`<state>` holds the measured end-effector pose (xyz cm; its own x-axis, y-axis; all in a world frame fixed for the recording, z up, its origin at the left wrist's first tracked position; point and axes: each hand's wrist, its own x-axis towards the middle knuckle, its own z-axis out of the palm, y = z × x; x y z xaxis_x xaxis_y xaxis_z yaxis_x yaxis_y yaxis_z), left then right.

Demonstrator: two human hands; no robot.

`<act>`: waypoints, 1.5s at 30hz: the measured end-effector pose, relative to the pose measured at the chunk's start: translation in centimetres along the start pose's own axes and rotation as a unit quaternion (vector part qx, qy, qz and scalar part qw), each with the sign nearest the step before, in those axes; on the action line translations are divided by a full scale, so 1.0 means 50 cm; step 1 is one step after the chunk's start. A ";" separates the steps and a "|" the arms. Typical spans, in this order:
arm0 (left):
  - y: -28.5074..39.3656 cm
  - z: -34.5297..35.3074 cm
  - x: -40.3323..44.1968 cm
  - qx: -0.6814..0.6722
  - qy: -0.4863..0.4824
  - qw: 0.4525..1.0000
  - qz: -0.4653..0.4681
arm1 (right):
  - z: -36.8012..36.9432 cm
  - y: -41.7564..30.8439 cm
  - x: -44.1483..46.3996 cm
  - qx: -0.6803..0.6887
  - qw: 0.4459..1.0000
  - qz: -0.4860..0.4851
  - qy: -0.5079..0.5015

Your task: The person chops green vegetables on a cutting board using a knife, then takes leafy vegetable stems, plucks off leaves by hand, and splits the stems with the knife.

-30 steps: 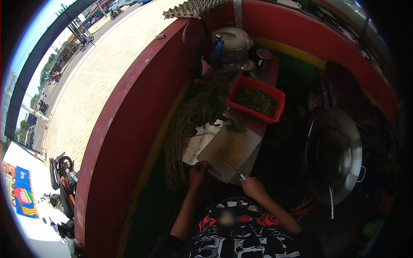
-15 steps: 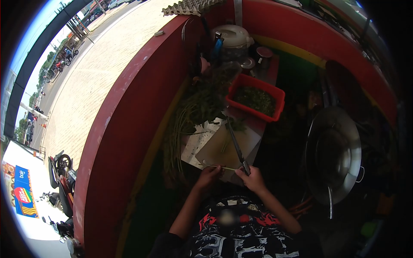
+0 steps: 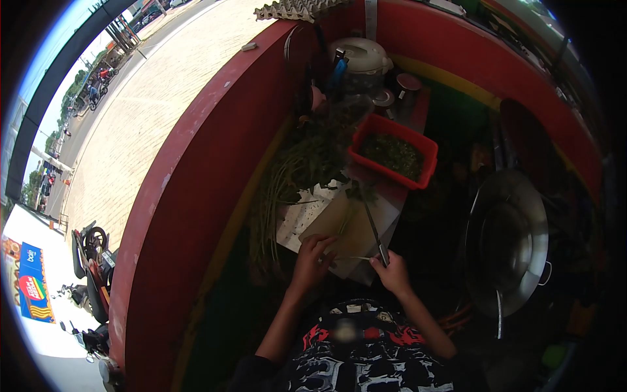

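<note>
My right hand (image 3: 393, 272) is wrapped round the dark handle of a long knife (image 3: 373, 225), whose blade points away from me over the cutting board (image 3: 320, 225). A thin pale green stalk (image 3: 354, 257) stretches between my two hands, just above the near part of the board. Its right end meets my right thumb by the knife handle. My left hand (image 3: 313, 260), fingers curled, is at the stalk's left end; the fingertips are partly hidden. Some cut greens (image 3: 361, 193) lie at the board's far end, near the knife tip.
Beyond the board stands a red plastic tub (image 3: 428, 173) of chopped greens. Long leafy stalks (image 3: 281, 189) are heaped on the left, beside a red wall (image 3: 189, 189). A big metal wok (image 3: 506, 245) is on the right. Farther back are a rice cooker (image 3: 359, 55) and jars (image 3: 408, 83).
My left hand has moved up and its fingers have lifted over the board edge. The knife and my right hand have shifted slightly right. The view has tilted a little.
</note>
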<state>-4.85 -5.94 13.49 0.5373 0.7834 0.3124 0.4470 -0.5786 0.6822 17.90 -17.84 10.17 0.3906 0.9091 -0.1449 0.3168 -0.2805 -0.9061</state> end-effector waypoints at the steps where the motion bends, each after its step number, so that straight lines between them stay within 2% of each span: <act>1: 0.022 0.003 0.008 0.001 0.001 1.000 -0.002 | 0.001 -0.003 -0.001 -0.007 1.000 -0.012 -0.005; 3: 0.058 0.017 0.016 -0.100 -0.162 0.982 0.023 | 0.007 -0.017 -0.001 0.012 1.000 -0.014 -0.021; 7: 0.037 0.052 0.006 -0.192 -0.179 0.965 0.004 | 0.017 -0.050 0.012 0.055 0.996 0.007 -0.064; 9: 0.015 0.047 -0.010 -0.278 -0.146 0.933 -0.176 | 0.018 -0.075 0.012 0.097 0.993 0.020 -0.068; 10: 0.006 0.048 -0.015 -0.278 -0.148 0.933 -0.175 | 0.015 -0.089 0.009 0.137 0.987 0.032 -0.078; 12: -0.013 0.047 -0.023 -0.474 -0.024 0.829 -0.294 | 0.009 -0.106 -0.006 0.180 0.975 0.060 -0.114; 14: -0.031 0.044 -0.028 -0.474 0.000 0.831 -0.290 | 0.002 -0.123 -0.020 0.221 0.960 0.086 -0.152; 16: -0.032 0.032 -0.029 -0.474 0.026 0.832 -0.288 | -0.009 -0.140 -0.035 0.152 0.966 0.063 -0.198; 20: -0.024 0.013 -0.031 -0.469 0.027 0.835 -0.288 | -0.027 -0.184 -0.064 0.150 0.959 0.075 -0.230; 22: -0.018 0.008 -0.032 -0.469 0.027 0.835 -0.285 | -0.031 -0.190 -0.070 0.088 0.964 0.050 -0.246; 45: -0.021 0.013 -0.052 -0.468 0.042 0.838 -0.277 | -0.052 -0.216 -0.095 -0.003 0.968 0.022 -0.249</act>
<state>-6.23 -7.50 11.51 0.3626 0.9089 -0.2059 -0.1664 0.2805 0.9453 14.87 -19.94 21.67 -0.0618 0.9315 -0.3584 0.3144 -0.3226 -0.8928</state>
